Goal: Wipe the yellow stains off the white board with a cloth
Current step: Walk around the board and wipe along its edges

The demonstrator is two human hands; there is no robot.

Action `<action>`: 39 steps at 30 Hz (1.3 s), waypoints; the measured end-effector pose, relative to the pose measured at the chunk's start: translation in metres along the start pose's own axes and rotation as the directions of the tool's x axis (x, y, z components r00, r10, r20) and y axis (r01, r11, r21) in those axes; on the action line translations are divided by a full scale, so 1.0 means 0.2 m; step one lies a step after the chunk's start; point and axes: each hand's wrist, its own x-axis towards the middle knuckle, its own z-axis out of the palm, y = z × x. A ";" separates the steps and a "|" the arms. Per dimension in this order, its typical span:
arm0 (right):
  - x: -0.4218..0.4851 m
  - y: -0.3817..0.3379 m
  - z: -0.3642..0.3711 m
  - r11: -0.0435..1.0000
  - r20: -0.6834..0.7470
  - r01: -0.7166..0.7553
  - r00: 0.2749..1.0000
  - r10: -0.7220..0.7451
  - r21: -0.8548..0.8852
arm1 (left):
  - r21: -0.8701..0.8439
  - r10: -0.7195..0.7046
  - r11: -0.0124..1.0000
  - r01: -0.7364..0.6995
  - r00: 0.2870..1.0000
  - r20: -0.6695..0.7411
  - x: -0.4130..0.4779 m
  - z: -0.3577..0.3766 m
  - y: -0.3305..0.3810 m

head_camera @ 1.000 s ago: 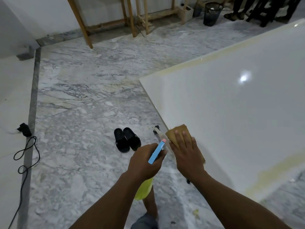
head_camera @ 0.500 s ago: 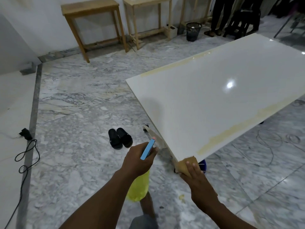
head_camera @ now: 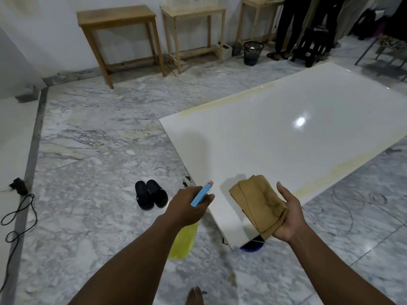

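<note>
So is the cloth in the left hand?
No, the cloth lies on the right hand; the left hand grips a bottle.

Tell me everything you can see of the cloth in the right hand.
The cloth is tan-brown, soft-looking fabric, folded into a rough oblong of several layers, creased and darker in patches. It lies across the upturned right hand, thumb clear of it, fingers hidden beneath. It is held above the near corner of the white board, apparently not touching it.

Three tables (head_camera: 114, 15) (head_camera: 193, 11) (head_camera: 253, 2), two slippers (head_camera: 143, 195) (head_camera: 157, 193), one board (head_camera: 286, 139), one cloth (head_camera: 257, 201).
</note>
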 end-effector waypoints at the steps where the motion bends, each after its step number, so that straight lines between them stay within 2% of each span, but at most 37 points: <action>1: 0.02 -0.03 0.01 1.000 0.008 0.000 1.000 0.001 -0.024 | 0.008 0.002 1.000 -0.002 1.000 0.002 0.02 0.00 0.01; 7: 0.18 -0.14 0.10 0.966 0.029 -0.100 0.994 0.110 -0.237 | 0.022 -0.040 0.999 0.040 0.999 -0.013 0.04 0.02 0.04; 11: 0.33 -0.21 0.19 0.887 0.058 -0.207 0.966 0.253 -0.413 | 0.028 -0.153 0.988 0.154 0.987 -0.053 0.01 0.09 0.04; 14: 0.42 -0.25 0.24 0.794 0.110 -0.232 0.931 0.349 -0.562 | -0.007 -0.259 0.965 0.260 0.957 -0.132 -0.05 0.19 0.09; 19: 0.52 -0.31 0.21 0.571 0.106 -0.264 0.840 0.532 -0.777 | -0.082 -0.439 0.897 0.434 0.855 -0.275 -0.21 0.47 0.27; 24: 0.51 -0.34 0.14 0.398 0.045 -0.304 0.745 0.666 -0.866 | -0.171 -0.575 0.812 0.558 0.714 -0.399 -0.41 0.69 0.46; 27: 0.49 -0.36 0.08 0.319 0.033 -0.274 0.710 0.704 -0.907 | -0.316 -0.656 0.752 0.579 0.607 -0.449 -0.57 0.81 0.56; 31: 0.45 -0.42 0.00 0.156 -0.012 -0.168 0.714 0.700 -0.973 | -0.430 -0.714 0.693 0.578 0.474 -0.514 -0.74 1.00 0.69; 35: 0.38 -0.49 -0.07 -0.069 -0.065 -0.023 0.703 0.708 -0.997 | -0.506 -0.732 0.670 0.544 0.368 -0.574 -0.82 1.23 0.86; 37: 0.34 -0.52 -0.06 -0.210 -0.093 0.079 0.708 0.700 -0.975 | -0.554 -0.747 0.654 0.516 0.324 -0.580 -0.84 1.35 0.94; 39: 0.32 -0.53 -0.04 -0.306 -0.075 0.193 0.726 0.684 -0.932 | -0.618 -0.774 0.626 0.477 0.281 -0.567 -0.85 1.49 1.01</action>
